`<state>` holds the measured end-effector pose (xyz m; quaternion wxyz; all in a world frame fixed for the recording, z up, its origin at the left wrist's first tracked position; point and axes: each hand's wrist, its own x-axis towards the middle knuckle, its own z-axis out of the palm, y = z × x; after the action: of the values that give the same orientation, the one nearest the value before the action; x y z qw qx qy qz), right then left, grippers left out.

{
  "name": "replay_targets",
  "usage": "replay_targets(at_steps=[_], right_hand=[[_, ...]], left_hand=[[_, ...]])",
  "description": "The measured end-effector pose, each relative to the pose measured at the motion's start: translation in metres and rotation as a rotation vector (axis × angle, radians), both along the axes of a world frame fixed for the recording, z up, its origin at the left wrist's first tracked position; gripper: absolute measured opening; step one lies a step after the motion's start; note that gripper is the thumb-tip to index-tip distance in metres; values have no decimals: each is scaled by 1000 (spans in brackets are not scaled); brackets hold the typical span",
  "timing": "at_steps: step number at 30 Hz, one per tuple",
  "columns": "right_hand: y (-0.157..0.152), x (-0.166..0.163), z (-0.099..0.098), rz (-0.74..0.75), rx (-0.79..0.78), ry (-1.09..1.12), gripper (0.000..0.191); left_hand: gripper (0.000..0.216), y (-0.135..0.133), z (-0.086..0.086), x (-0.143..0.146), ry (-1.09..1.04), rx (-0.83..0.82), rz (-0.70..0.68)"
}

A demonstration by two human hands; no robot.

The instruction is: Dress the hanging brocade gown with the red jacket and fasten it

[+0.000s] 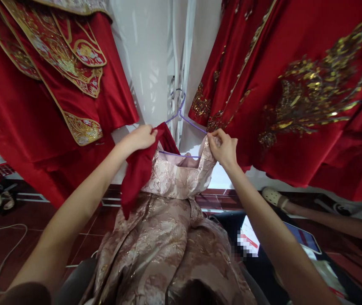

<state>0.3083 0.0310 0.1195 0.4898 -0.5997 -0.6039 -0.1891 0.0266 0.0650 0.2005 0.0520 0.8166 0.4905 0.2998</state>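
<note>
A pale pink brocade dress (174,237) hangs from a thin purple wire hanger (181,114) straight ahead of me. My left hand (141,137) is closed on a dark red piece of cloth (138,173) at the dress's left shoulder. My right hand (222,146) pinches the pink fabric at the right shoulder, where the hanger's arm ends. The hanger's hook rests on a white vertical frame (177,63).
Red gowns with gold embroidery hang on the left (41,84) and right (295,93). Another person's foot in a light shoe (274,197) and leg lie on the dark red tiled floor at right. A cable (3,250) lies on the floor at left.
</note>
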Motion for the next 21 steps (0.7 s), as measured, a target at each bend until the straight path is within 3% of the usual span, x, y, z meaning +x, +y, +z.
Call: replay_targets(at_steps=[2, 8, 10, 13, 15, 17, 21], right_hand=[[1, 2, -1, 46, -12, 27, 36], [8, 8, -3, 170, -64, 170, 40], [12, 10, -6, 194, -90, 204, 41], [19, 16, -8, 234, -119, 252, 40], [23, 24, -3, 288, -175, 279, 42], [29, 34, 7, 348, -338, 291, 43], [44, 38, 38, 440, -886, 239, 38]], left_hand=[[23, 2, -10, 10, 140, -53, 23], [34, 22, -22, 26, -57, 277, -115], [33, 35, -24, 19, -46, 213, -122], [28, 53, -27, 2, 42, -55, -138], [26, 61, -29, -7, 66, -124, -193], [27, 65, -29, -12, 46, -81, -246], [33, 64, -25, -11, -6, -16, -334]])
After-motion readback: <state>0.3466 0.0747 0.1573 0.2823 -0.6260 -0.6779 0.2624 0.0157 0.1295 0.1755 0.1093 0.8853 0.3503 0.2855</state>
